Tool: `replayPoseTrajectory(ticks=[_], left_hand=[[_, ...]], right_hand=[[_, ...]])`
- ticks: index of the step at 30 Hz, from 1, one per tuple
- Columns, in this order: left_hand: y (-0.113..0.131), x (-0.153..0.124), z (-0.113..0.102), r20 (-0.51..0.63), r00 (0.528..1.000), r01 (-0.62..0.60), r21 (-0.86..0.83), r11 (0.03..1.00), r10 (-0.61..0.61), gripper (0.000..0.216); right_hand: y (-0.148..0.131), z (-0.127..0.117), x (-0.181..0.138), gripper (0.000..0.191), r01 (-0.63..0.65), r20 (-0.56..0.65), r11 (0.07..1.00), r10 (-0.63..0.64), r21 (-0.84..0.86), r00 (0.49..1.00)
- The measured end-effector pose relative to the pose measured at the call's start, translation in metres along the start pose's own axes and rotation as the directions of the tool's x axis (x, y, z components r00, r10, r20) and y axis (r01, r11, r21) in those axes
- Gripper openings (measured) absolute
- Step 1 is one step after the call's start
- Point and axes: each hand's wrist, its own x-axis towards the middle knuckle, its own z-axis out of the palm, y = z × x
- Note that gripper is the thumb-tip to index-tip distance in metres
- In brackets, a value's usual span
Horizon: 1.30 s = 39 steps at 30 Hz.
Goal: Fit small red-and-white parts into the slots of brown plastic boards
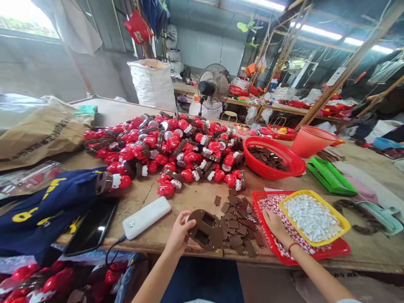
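My left hand grips a toy figure by its edge, with its round brown base facing up. Two rectangular openings show in that base; the rest of the toy is hidden beneath. My right hand reaches into a red tray among small red-and-white pieces. Its fingers are bent down and together, and whatever they pinch is too small to make out. Between my hands lies a loose pile of flat brown plastic covers. A yellow tray of small white packets rests on the red tray.
A large heap of red-and-brown toy figures covers the table's middle. Beyond the trays are a red basket of brown covers, a red bucket and a green box. A white power bank and black phone lie left.
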Motion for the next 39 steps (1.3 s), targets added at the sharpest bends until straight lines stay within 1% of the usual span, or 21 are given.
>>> replayPoseTrajectory(ticks=[3,6,8,9,10,11,12,13,14,15,16,17,18,20,22,26,29,32,35,39], left_hand=[[-0.001,-0.002,0.000,-0.023,1.000,0.018,-0.032,0.999,-0.019,0.042],[-0.005,-0.007,0.002,-0.027,0.997,0.075,-0.060,0.995,-0.076,0.039],[-0.012,-0.013,0.005,-0.026,0.993,0.110,-0.076,0.991,-0.112,0.039],[-0.017,-0.016,0.007,-0.031,0.992,0.116,-0.088,0.989,-0.119,0.040],[-0.022,-0.019,0.009,-0.043,0.992,0.115,-0.099,0.988,-0.119,0.040],[-0.026,-0.021,0.012,-0.060,0.992,0.103,-0.108,0.989,-0.110,0.041],[-0.031,-0.024,0.016,-0.080,0.993,0.082,-0.112,0.990,-0.091,0.042],[-0.034,-0.026,0.020,-0.102,0.993,0.051,-0.111,0.993,-0.063,0.043],[-0.036,-0.027,0.023,-0.121,0.992,0.014,-0.101,0.995,-0.027,0.043],[-0.038,-0.028,0.027,-0.140,0.990,-0.028,-0.086,0.996,0.015,0.042],[-0.039,-0.028,0.030,-0.155,0.986,-0.072,-0.066,0.995,0.061,0.041],[-0.039,-0.029,0.033,-0.165,0.980,-0.120,-0.044,0.992,0.112,0.040],[-0.039,-0.029,0.036,-0.175,0.972,-0.161,-0.020,0.987,0.156,0.038],[-0.038,-0.028,0.039,-0.190,0.959,-0.211,0.024,0.977,0.212,0.036],[-0.038,-0.028,0.041,-0.202,0.953,-0.221,0.048,0.974,0.226,0.035],[-0.042,-0.026,0.040,-0.220,0.952,-0.207,0.051,0.977,0.214,0.037],[-0.043,-0.022,0.038,-0.226,0.949,-0.213,0.046,0.976,0.218,0.037],[-0.040,-0.019,0.034,-0.244,0.950,-0.203,-0.002,0.979,0.197,0.038],[-0.038,-0.016,0.030,-0.247,0.960,-0.163,-0.123,0.979,0.129,0.039],[-0.043,-0.013,0.028,-0.234,0.972,-0.101,-0.297,0.949,0.030,0.039]], right_hand=[[-0.006,-0.008,0.005,0.043,-0.051,-0.109,0.998,0.054,0.032,0.993],[-0.020,-0.020,0.011,0.040,-0.110,-0.257,0.989,0.132,0.100,0.957],[-0.040,-0.024,0.012,0.038,-0.134,-0.335,0.979,0.180,0.156,0.925],[-0.054,-0.022,0.011,0.035,-0.136,-0.352,0.969,0.203,0.206,0.914],[-0.072,-0.017,0.009,0.033,-0.134,-0.352,0.952,0.229,0.276,0.907],[-0.091,-0.009,0.006,0.031,-0.125,-0.327,0.929,0.246,0.348,0.912],[-0.112,0.002,0.002,0.029,-0.114,-0.243,0.807,0.304,0.579,0.921],[-0.132,0.015,-0.001,0.029,-0.121,-0.149,0.655,0.341,0.746,0.928],[-0.151,0.029,-0.005,0.028,-0.150,-0.053,0.516,0.358,0.843,0.932],[-0.168,0.044,-0.009,0.028,-0.183,0.022,0.403,0.373,0.897,0.928],[-0.181,0.057,-0.012,0.027,-0.200,0.068,0.322,0.376,0.925,0.924],[-0.190,0.068,-0.015,0.027,-0.199,0.084,0.277,0.379,0.940,0.921],[-0.196,0.078,-0.018,0.028,-0.188,0.076,0.262,0.386,0.947,0.920],[-0.200,0.090,-0.022,0.028,-0.143,0.019,0.288,0.396,0.947,0.918],[-0.197,0.096,-0.023,0.028,-0.117,-0.021,0.324,0.394,0.939,0.919],[-0.193,0.100,-0.022,0.029,-0.127,-0.006,0.330,0.376,0.935,0.927],[-0.193,0.099,-0.017,0.033,-0.131,0.013,0.275,0.394,0.952,0.919],[-0.193,0.093,-0.011,0.037,-0.178,0.094,0.188,0.386,0.966,0.918],[-0.194,0.083,-0.010,0.040,-0.215,0.152,0.154,0.344,0.964,0.927],[-0.201,0.069,-0.022,0.040,-0.215,0.167,0.125,0.314,0.969,0.935]])
